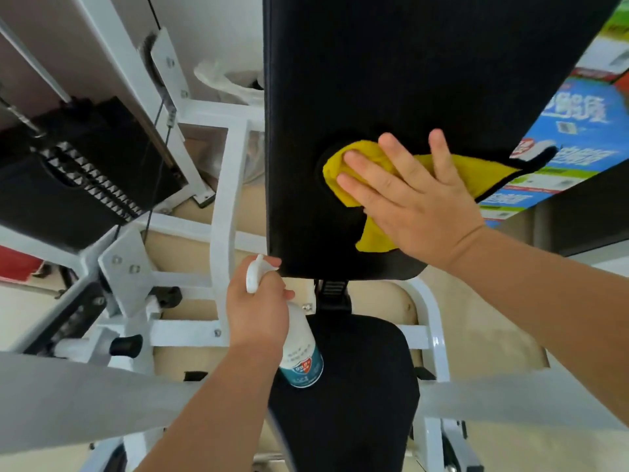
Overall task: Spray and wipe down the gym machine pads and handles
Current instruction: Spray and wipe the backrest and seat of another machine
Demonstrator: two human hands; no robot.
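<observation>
A tall black back pad [391, 69] of the gym machine fills the upper middle of the view. My right hand [412, 195] lies flat with fingers spread, pressing a yellow cloth [483, 172] with black trim against the pad's lower part. Below the pad's bottom left corner my left hand [258, 308] grips a white spray bottle [303, 359] with a teal label, nozzle up near the pad's edge. The black seat pad [360, 386] sits underneath, behind the bottle.
The machine's white steel frame [224, 212] runs left of the pads, with a black weight stack [85, 172] and cable further left. White arms [68, 396] cross the bottom of the view. Colourful printed boxes [571, 131] stand at the right, on a beige floor [476, 321].
</observation>
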